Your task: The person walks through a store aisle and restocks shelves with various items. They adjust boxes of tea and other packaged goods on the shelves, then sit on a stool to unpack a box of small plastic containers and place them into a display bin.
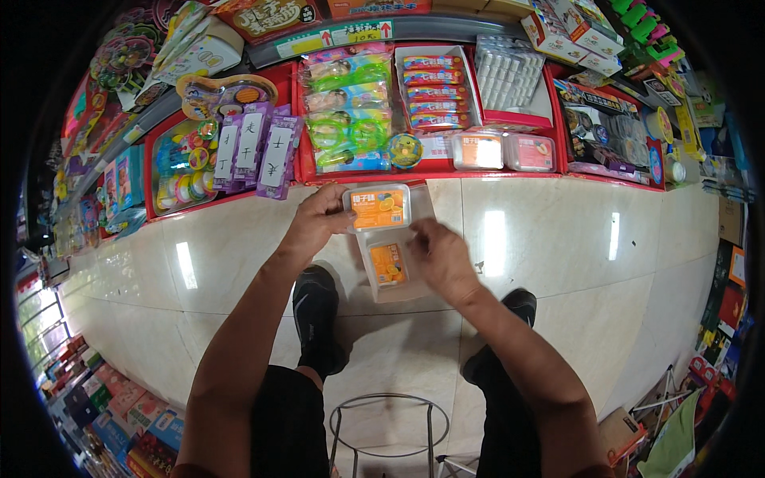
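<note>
My left hand (320, 218) grips the left end of a clear plastic box with an orange-picture label (378, 208), thumb on top. Beneath it, an open cardboard carton (415, 290) rests on the tiled floor between my feet. Another plastic box with an orange label (388, 264) lies inside that carton. My right hand (442, 257) is blurred, with curled fingers at the carton's right side, close to the held box's lower right corner. Whether those fingers hold anything cannot be made out.
A red-edged bottom shelf ahead carries green toy-glasses packs (349, 113), candy packs (433, 92), an orange-label box (478, 151), a pink-label box (529, 152) and purple packs (278, 155). A round metal stool frame (388, 397) stands between my legs. Stacked goods line both sides.
</note>
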`<state>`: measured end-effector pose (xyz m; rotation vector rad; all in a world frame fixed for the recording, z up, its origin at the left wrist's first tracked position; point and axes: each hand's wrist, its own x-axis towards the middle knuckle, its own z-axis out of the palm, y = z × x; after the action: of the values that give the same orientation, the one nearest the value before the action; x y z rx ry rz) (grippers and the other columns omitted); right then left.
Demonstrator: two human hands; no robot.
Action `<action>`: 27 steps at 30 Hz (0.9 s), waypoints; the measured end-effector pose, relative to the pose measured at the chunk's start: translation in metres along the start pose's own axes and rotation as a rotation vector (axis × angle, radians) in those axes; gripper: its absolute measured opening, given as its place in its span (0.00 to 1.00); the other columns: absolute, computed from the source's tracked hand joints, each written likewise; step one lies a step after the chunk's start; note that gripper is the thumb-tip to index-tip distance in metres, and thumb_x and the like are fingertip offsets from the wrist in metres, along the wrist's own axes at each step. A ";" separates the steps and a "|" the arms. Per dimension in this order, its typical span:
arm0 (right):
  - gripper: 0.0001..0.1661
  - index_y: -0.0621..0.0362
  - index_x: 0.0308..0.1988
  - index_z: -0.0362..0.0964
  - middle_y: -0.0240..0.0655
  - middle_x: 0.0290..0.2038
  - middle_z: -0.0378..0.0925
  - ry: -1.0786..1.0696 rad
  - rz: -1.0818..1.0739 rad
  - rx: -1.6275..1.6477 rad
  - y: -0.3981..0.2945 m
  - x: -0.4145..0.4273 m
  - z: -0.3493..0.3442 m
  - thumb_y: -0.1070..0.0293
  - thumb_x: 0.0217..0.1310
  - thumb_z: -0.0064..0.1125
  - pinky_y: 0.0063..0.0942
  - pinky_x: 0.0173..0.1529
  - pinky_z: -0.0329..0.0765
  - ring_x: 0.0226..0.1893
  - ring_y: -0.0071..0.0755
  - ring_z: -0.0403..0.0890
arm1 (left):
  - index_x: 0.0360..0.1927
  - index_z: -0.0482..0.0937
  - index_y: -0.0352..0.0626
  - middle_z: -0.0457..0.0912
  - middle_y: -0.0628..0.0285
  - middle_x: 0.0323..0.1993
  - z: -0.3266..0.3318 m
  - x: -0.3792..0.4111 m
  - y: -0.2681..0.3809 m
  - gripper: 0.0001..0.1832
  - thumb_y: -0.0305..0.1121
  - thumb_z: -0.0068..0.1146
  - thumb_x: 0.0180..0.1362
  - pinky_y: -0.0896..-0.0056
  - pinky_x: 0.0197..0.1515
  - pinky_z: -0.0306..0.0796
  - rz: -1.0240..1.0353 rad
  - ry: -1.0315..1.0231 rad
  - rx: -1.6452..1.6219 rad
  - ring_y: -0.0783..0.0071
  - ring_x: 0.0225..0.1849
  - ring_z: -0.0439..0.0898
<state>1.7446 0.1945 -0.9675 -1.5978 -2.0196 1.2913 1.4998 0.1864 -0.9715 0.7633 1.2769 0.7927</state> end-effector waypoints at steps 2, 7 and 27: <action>0.19 0.67 0.46 0.72 0.52 0.39 0.80 -0.107 0.062 -0.083 0.005 -0.013 0.025 0.68 0.56 0.59 0.41 0.47 0.78 0.40 0.52 0.82 | 0.52 0.74 0.38 0.81 0.66 0.40 0.000 -0.005 -0.010 0.16 0.25 0.56 0.60 0.77 0.50 0.67 0.006 -0.004 -0.087 0.80 0.41 0.76; 0.29 0.68 0.53 0.66 0.55 0.44 0.78 -0.210 0.311 -0.187 0.025 -0.016 0.070 0.65 0.52 0.60 0.43 0.53 0.77 0.45 0.60 0.80 | 0.52 0.74 0.43 0.79 0.68 0.42 0.008 -0.011 -0.028 0.15 0.30 0.55 0.62 0.74 0.52 0.67 -0.134 0.073 -0.185 0.80 0.47 0.75; 0.12 0.63 0.42 0.73 0.50 0.38 0.80 -0.206 -0.170 -0.413 0.012 0.001 0.035 0.70 0.59 0.53 0.42 0.44 0.79 0.40 0.53 0.82 | 0.55 0.72 0.41 0.80 0.62 0.45 0.013 -0.001 -0.021 0.17 0.29 0.55 0.63 0.70 0.48 0.69 -0.165 0.022 -0.109 0.76 0.46 0.76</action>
<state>1.7286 0.1790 -0.9969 -1.4518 -2.6239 1.0636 1.5139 0.1740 -0.9870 0.5556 1.2875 0.7322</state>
